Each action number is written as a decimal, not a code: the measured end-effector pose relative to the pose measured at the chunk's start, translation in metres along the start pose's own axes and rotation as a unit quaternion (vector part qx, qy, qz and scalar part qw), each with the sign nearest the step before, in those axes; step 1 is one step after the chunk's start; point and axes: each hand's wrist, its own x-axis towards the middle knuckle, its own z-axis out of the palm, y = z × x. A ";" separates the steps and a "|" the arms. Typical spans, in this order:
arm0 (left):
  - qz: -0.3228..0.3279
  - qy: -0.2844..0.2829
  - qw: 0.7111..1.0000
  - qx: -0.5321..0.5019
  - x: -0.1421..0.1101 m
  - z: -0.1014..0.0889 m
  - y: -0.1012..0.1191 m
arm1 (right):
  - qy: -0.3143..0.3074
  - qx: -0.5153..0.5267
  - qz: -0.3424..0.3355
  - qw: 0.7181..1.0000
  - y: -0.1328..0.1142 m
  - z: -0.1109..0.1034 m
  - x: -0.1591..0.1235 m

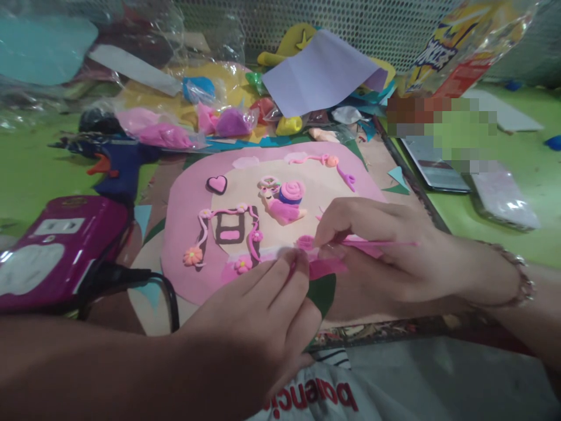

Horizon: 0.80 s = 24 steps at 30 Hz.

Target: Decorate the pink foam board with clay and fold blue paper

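A pink foam board (184,234) lies flat in front of me, decorated with clay shapes: a heart (217,184), a snail figure (287,202), flowers and a brown frame. My right hand (381,251) is closed on a thin pink stick tool (381,243), its tip at a small pink clay rose (305,241) near the board's lower edge. My left hand (267,316) is pinched, fingertips pressing a bit of pink clay right beside that rose. A green leaf-shaped piece (323,292) shows under my left fingers.
A blue glue gun (118,161) and a magenta power strip (56,251) with a black cord lie on the left. Bags of coloured clay (169,135), a lilac paper sheet (319,73) and a snack bag (464,41) crowd the back. A phone (504,196) rests at right.
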 end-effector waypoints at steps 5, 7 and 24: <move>-0.001 -0.003 1.000 -0.006 -0.001 0.000 0.000 | -0.004 0.006 -0.005 1.000 0.001 0.000 0.000; -0.006 -0.006 1.000 -0.004 -0.002 0.000 0.000 | -0.015 0.016 0.001 1.000 0.001 0.000 0.000; 0.013 0.013 1.000 -0.004 0.000 0.002 -0.002 | 0.047 0.117 0.045 0.991 0.003 -0.002 0.001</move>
